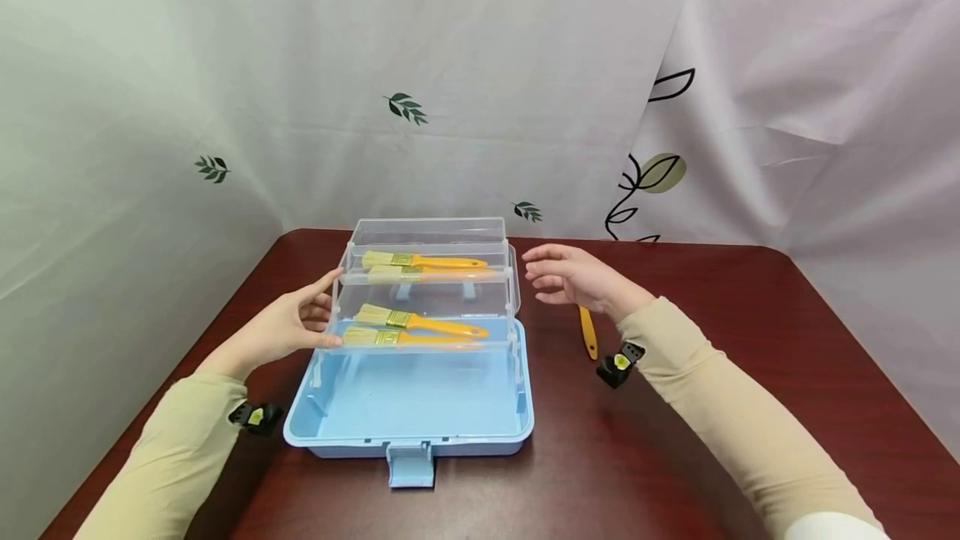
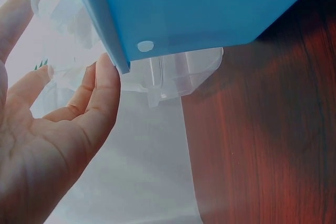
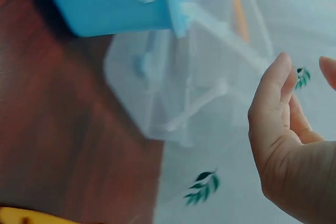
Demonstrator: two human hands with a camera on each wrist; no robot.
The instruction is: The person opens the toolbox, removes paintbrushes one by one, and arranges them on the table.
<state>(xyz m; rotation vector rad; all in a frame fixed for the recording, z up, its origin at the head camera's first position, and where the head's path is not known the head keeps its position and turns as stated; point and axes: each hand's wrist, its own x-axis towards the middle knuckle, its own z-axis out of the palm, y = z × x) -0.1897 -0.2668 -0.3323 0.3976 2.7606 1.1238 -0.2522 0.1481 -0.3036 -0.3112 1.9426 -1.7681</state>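
Observation:
A light blue toolbox [image 1: 420, 402] stands open in the head view, its stepped clear trays [image 1: 427, 232] raised over the back half. Two yellow-handled paintbrushes [image 1: 450, 262] lie in the upper tray and two more paintbrushes [image 1: 448, 327] in the lower one. My left hand [image 1: 288, 323] is at the trays' left end, index fingertip by the upper tray and thumb at the lower tray's corner, fingers loosely bent. To the right of the trays my right hand [image 1: 573, 277] hangs apart from them, fingers relaxed around nothing. In the right wrist view, the trays look blurred.
A yellow handle [image 1: 588, 332] lies on the dark red table [image 1: 637, 457] below my right hand, its far part hidden by the hand. The box's front latch [image 1: 411, 467] hangs down. Pale cloth [image 1: 487, 90] with leaf prints rises behind the table.

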